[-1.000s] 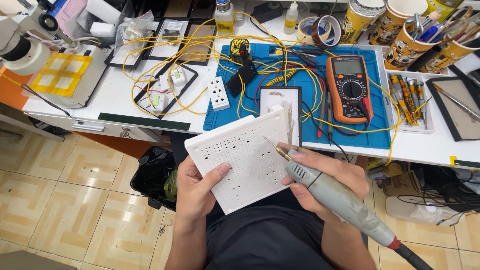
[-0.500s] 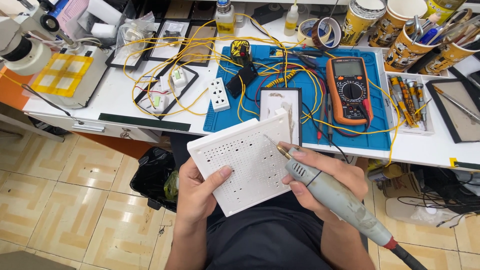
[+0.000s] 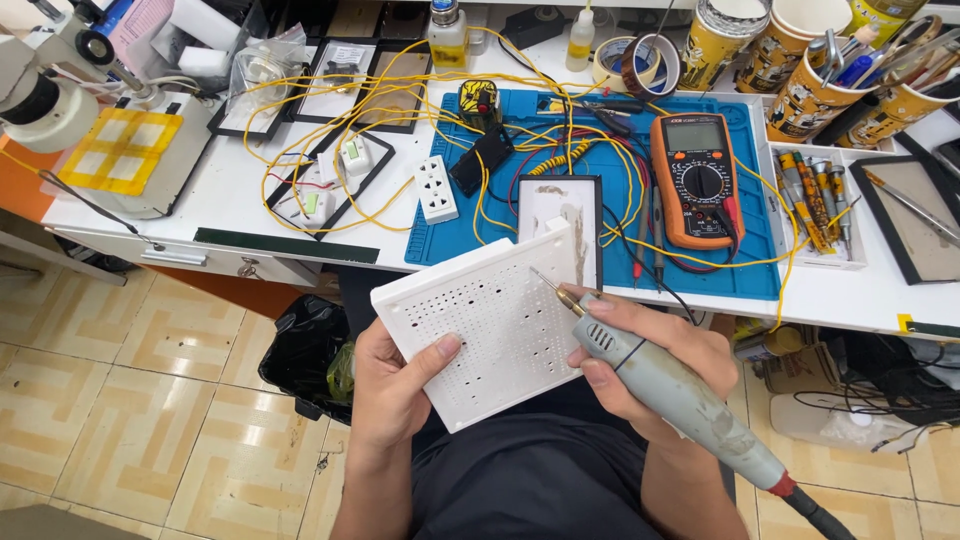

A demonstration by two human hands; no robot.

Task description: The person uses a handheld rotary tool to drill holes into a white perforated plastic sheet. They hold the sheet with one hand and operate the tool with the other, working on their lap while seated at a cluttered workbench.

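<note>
The right hand (image 3: 640,350) is wrapped around a grey rotary tool (image 3: 680,395), its grip clamped on the barrel near the nose; the fine bit (image 3: 545,280) is laid against the upper right part of a white perforated plate (image 3: 490,325); the left hand (image 3: 395,385) is closed on the plate's lower left edge, thumb on the face, so the plate is held tilted above the lap, in front of the worktop (image 3: 240,190) edge. Many small holes are already seen across the plate; whether more are to be worked cannot be told, though the bit is judged to be in use at one spot. Beyond, a blue mat (image 3: 740,250) carries an orange multimeter (image 3: 698,180) and tangled yellow wires (image 3: 400,130). Compared with a second ago, the plate is held in much the same pose, and the bit has shifted only slightly.
</note>
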